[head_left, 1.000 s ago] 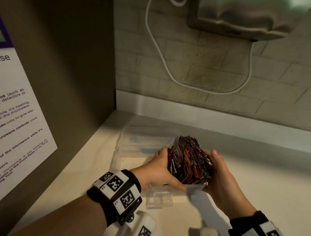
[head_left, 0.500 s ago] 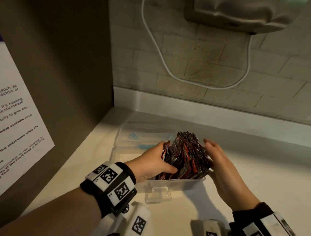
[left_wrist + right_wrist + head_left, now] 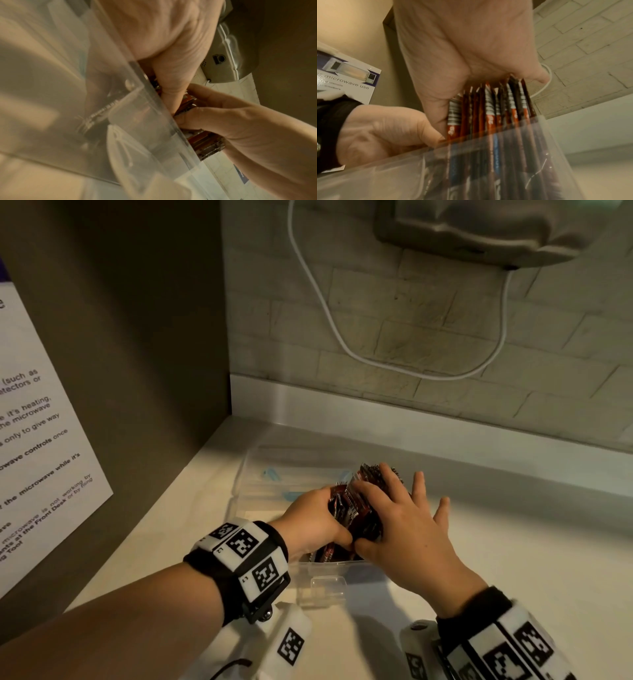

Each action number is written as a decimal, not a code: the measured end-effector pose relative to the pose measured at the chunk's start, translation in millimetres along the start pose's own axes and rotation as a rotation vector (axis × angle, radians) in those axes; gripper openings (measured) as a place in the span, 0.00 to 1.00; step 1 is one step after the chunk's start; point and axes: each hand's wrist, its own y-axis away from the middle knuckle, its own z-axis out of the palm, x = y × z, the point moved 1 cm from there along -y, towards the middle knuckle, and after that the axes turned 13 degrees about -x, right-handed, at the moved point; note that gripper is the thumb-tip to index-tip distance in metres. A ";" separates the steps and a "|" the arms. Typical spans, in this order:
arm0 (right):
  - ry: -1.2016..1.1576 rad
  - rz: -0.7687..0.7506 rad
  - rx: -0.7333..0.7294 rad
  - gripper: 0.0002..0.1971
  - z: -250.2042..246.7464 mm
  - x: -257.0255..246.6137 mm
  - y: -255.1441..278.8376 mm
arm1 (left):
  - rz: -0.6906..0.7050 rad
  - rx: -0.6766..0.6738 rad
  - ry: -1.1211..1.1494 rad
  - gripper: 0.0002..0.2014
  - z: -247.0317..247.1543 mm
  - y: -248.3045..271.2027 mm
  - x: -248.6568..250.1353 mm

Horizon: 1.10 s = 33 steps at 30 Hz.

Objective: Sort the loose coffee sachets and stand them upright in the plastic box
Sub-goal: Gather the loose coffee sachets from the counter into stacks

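1. Head view first: sachets [image 3: 356,508], a thick red-and-black bundle, sit in the clear plastic box [image 3: 329,571] on the pale table [image 3: 513,559]. The left hand [image 3: 311,525] clamps the bundle's left side, thumb curled over its near edge. The right hand [image 3: 407,529] lies flat on top, fingers spread, pressing down. The box's lid [image 3: 274,470] lies flat behind it, hinged open by the look of it.

2. Left wrist view: blurred, but the box wall [image 3: 154,108] runs across the picture and sachet ends [image 3: 205,140] poke out past it. The left thumb [image 3: 173,83] pinches the pack, and the right hand [image 3: 240,121] comes in from the other side, touching it.

3. Right wrist view: here's the good look. Sachets [image 3: 489,108] stand upright, side by side, tops clear of the box rim [image 3: 488,136], lower halves visible through the wall. The right palm [image 3: 471,44] bears on their tops; the left hand [image 3: 385,132] grips at the rim.

4. To do it well, I'd say: press evenly with a flat palm, keep the left-side squeeze so nothing fans out or tips, and seat the bottoms squarely on the box floor.
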 end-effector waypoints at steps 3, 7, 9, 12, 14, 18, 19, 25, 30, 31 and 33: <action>0.012 0.032 0.013 0.38 0.5 -0.8 -1.9 | -0.001 -0.013 0.013 0.23 0.0 -1.7 -1.7; 0.023 0.051 0.026 0.35 2.1 0.3 -2.7 | -0.006 -0.016 0.045 0.21 0.4 -3.7 -6.5; 0.023 0.055 0.029 0.34 2.8 1.5 -2.7 | -0.010 -0.017 0.062 0.22 -2.0 -3.9 -8.2; 0.023 0.063 0.027 0.34 4.2 2.1 -2.1 | -0.012 -0.028 0.098 0.25 -7.2 -3.0 -10.7; 0.020 0.064 0.032 0.35 5.2 2.1 -1.8 | -0.013 -0.033 0.117 0.27 -10.3 -2.7 -12.7; 0.005 0.059 0.034 0.35 5.2 1.4 -1.0 | 0.006 -0.035 0.105 0.24 -11.8 -2.5 -14.7; -0.003 0.057 0.034 0.35 5.1 1.2 -0.7 | 0.013 -0.032 0.098 0.23 -11.4 -2.6 -15.0; -0.037 0.044 0.058 0.34 4.2 -0.1 0.1 | 0.032 0.014 0.102 0.19 -8.9 -3.9 -17.8; -0.012 0.032 0.055 0.29 5.9 -0.2 0.7 | 0.023 0.017 0.098 0.19 -9.2 -2.6 -17.8; -0.006 0.036 0.055 0.28 6.1 0.3 0.7 | 0.017 0.024 0.106 0.19 -10.1 -2.4 -18.2; -0.006 0.044 0.054 0.28 6.5 0.7 0.5 | 0.000 0.040 0.131 0.18 -11.4 -1.7 -18.7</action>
